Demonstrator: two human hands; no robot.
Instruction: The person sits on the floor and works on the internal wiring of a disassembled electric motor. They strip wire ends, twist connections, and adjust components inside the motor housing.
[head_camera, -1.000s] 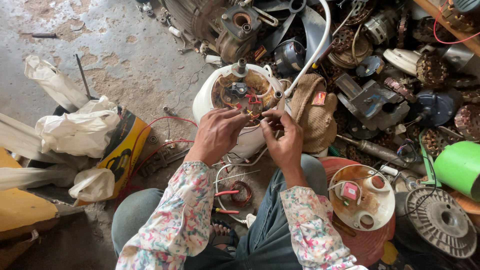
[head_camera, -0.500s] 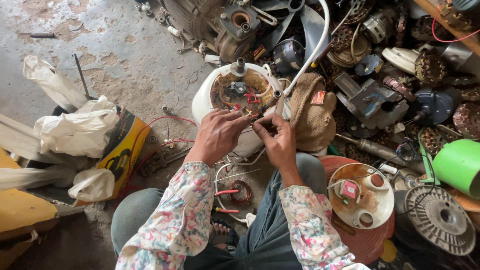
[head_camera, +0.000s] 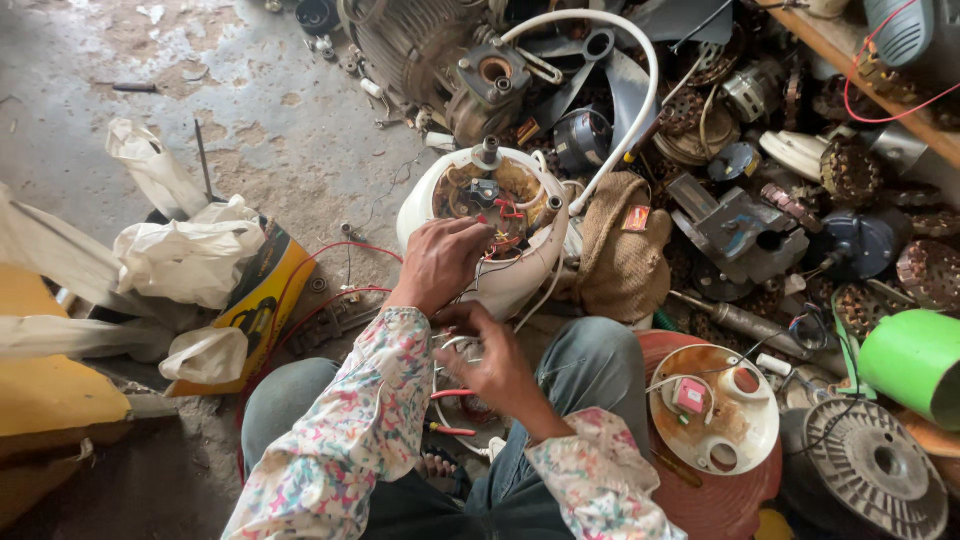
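A white round fan motor housing (head_camera: 520, 285) stands open between my knees, showing copper windings and red, white and black wires (head_camera: 500, 240). My left hand (head_camera: 440, 265) rests on its near rim, fingertips pinching those wires. My right hand (head_camera: 495, 365) is lower, just under the housing over my lap, fingers curled round a loop of white wire (head_camera: 445, 345) that hangs from the motor. Red leads (head_camera: 450, 395) lie beneath it.
A brown cloth cap (head_camera: 625, 255) lies right of the motor. Scrap motors, rotors and fan parts are piled at the right and back. A rusty round plate (head_camera: 710, 410) sits by my right knee, a green cylinder (head_camera: 910, 360) further right. White bags (head_camera: 190, 255) and a yellow box (head_camera: 255, 300) lie left.
My right hand has dropped from the motor's rim down to the white wire under the housing. My left hand stays on the motor's wires.
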